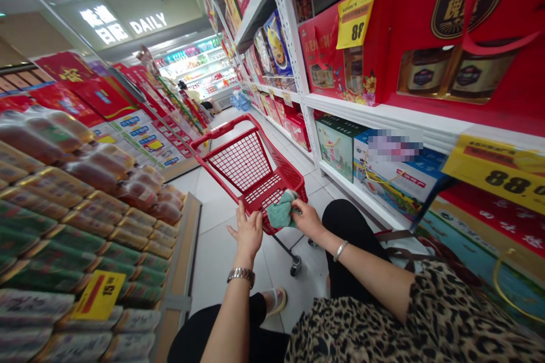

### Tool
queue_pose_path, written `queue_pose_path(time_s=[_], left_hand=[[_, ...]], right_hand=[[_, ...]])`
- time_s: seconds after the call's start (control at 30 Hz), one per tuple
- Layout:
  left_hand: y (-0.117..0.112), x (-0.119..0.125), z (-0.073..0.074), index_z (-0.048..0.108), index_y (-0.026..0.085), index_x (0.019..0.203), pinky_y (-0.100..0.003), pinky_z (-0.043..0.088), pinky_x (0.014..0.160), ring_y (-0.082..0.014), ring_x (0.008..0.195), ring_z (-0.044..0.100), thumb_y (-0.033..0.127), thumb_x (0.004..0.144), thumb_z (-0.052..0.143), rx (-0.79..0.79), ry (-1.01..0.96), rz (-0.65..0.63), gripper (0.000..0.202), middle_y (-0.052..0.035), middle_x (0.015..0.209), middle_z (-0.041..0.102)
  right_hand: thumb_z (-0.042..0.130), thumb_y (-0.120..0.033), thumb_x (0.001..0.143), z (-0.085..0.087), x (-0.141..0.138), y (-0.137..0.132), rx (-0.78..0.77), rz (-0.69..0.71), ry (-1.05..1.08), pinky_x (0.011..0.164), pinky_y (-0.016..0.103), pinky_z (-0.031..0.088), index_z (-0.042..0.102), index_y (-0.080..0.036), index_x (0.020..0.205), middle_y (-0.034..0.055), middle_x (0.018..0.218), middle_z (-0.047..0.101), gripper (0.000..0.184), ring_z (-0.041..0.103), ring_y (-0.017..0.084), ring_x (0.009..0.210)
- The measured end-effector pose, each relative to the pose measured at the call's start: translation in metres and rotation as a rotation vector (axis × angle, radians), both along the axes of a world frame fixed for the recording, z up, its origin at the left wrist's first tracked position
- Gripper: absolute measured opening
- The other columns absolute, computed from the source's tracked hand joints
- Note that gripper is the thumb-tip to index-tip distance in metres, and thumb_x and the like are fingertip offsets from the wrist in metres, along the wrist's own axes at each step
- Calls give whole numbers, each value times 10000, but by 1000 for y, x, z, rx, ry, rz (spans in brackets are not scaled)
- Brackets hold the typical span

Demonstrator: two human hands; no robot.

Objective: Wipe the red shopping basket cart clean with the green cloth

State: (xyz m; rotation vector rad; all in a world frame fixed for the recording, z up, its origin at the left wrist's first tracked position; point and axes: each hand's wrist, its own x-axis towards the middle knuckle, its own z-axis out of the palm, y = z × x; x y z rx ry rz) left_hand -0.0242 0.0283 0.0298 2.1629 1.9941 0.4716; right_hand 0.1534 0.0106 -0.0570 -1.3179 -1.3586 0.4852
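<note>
A red shopping cart (238, 161) with a mesh basket stands before me in the aisle, its near end by my hands. My right hand (309, 219) is closed on a crumpled green cloth (281, 211), which lies against the near rim of the basket. My left hand (247, 232) is at the same rim, to the left of the cloth. Its fingers are spread and hold nothing; whether the fingertips touch the rim I cannot tell.
White shelving (293, 28) with red gift boxes (344, 62) runs along the right. Stacked drink packs (85, 204) fill the left side. A caster wheel (295, 265) of the cart rests on the tiled floor (213, 249). Lit shelves (204, 71) stand at the far end.
</note>
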Motion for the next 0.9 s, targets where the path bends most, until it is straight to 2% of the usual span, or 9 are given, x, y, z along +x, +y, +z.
queue_pose_path(time_s=[0.1,0.27,0.43,0.57,0.67,0.73,0.77,0.9], left_hand=[[2,-3,-1,754,277,1042,-729,151,1177,-328,1545,258,365,1012,373,3,-8,3,392,-69,1697,234],[3,-10,-4,752,296,1046,-740,192,1156,-329,1532,292,419,1014,354,-13,-55,-28,417,-66,1705,208],[-1,-10,-1,741,293,1037,-730,158,1174,-309,1533,294,389,995,433,-12,-2,-62,326,-62,1698,233],[-4,-9,4,743,286,1063,-732,109,1184,-303,1529,306,336,984,472,17,84,-96,286,-95,1681,272],[-2,-9,7,757,289,1058,-744,95,1181,-333,1524,311,335,970,508,43,152,-106,268,-96,1671,298],[-1,-9,9,767,289,1038,-759,98,1172,-361,1527,293,345,961,527,56,184,-98,259,-90,1667,311],[-1,-8,10,771,289,1028,-764,103,1169,-372,1529,284,348,957,534,56,193,-92,254,-87,1665,315],[-1,-5,12,774,292,1009,-753,106,1175,-361,1532,282,345,958,537,41,193,-84,248,-85,1659,331]], right_hand=[[553,-84,767,-2,-9,-4,27,32,-191,762,290,489,634,-236,872,16,878,721,201,659,195,840],[528,-56,795,-3,-14,-8,30,-34,-306,769,304,449,628,-231,856,38,878,713,211,632,209,851],[505,-56,794,-2,-15,-12,87,-40,-244,798,311,479,617,-221,894,43,885,685,223,623,206,866],[596,-144,776,1,-22,-19,95,3,-210,873,373,510,585,-199,1000,80,990,646,231,612,237,964],[731,-281,758,1,-29,-19,68,-21,-205,907,414,510,557,-194,1140,94,1069,615,428,596,261,1031],[778,-319,747,0,-32,-16,51,-67,-223,898,423,507,553,-194,1173,98,1083,610,498,592,269,1031],[781,-310,756,0,-33,-13,48,-88,-246,890,423,502,564,-194,1156,99,1075,613,470,591,271,1022],[721,-201,820,-1,-27,-5,92,-93,-418,836,393,469,626,-206,962,75,948,628,171,584,255,925]])
